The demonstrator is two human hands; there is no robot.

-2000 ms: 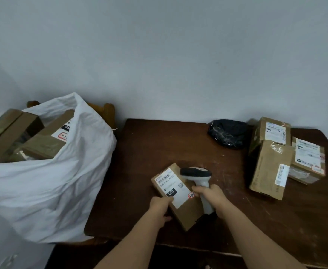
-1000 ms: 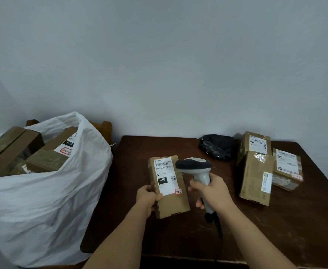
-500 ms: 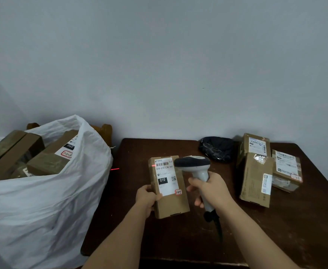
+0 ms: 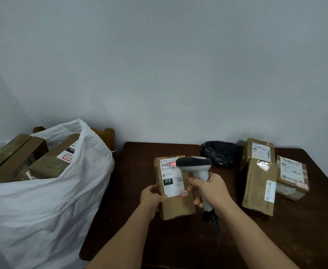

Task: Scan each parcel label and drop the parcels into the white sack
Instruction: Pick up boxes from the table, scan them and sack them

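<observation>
We hold the parcel [image 4: 175, 193] upright above the dark table [image 4: 178, 239] at centre, our left hand [image 4: 151, 198] clamped on its nine o'clock edge; its label [image 4: 172, 178] reads "010-010-L30" and "010", a red scan line crossing the barcode. Our right hand [image 4: 210, 188] grips the scanner [image 4: 195, 166]. The white sack [image 4: 48, 200] bulges at nine o'clock; three boxes [image 4: 259, 186] and a black bag [image 4: 219, 153] sit toward two o'clock.

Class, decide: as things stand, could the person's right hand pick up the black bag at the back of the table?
Probably not yet: the right hand is wrapped around the scanner. Otherwise, the way to the black bag looks open.
</observation>
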